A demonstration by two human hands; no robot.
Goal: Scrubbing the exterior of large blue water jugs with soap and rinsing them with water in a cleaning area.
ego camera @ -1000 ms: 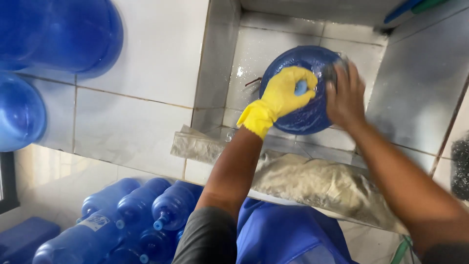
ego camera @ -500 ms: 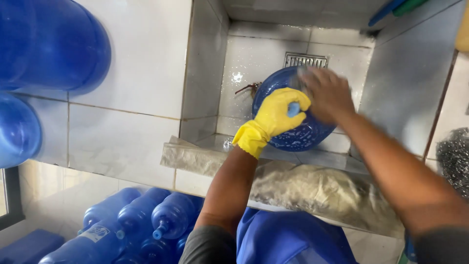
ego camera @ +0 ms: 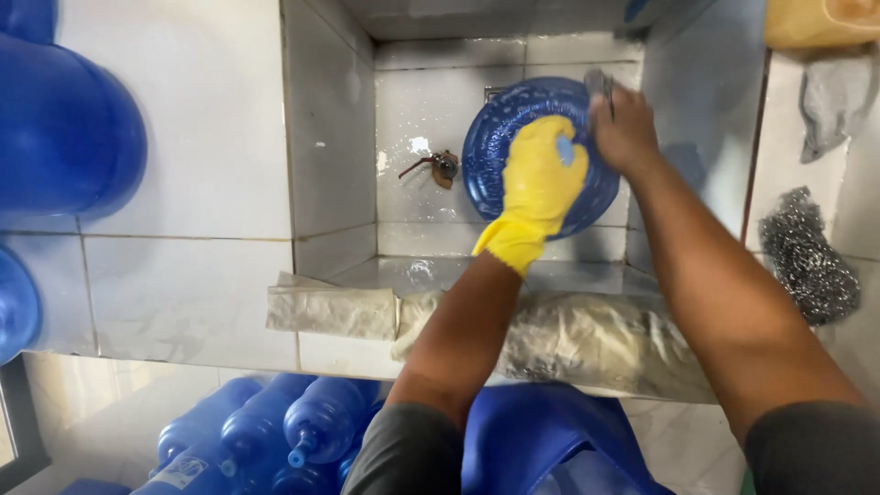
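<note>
Over the tiled basin [ego camera: 330, 137], gloved left hand [ego camera: 536, 179] now presses flat on the blue bottle base [ego camera: 500, 137]; right hand [ego camera: 626, 128], shifted rimward, grips a scrubber [ego camera: 600, 84].

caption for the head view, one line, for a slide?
Gloved left hand and bare right hand on a wet blue water bottle in a tiled wash basin.

In front of me the white tiled ledge [ego camera: 183, 293] carries a wet folded cloth [ego camera: 568, 335] along its front edge, and a grey steel wool scrubber [ego camera: 807, 257] lies on the tiles at my right.
</note>
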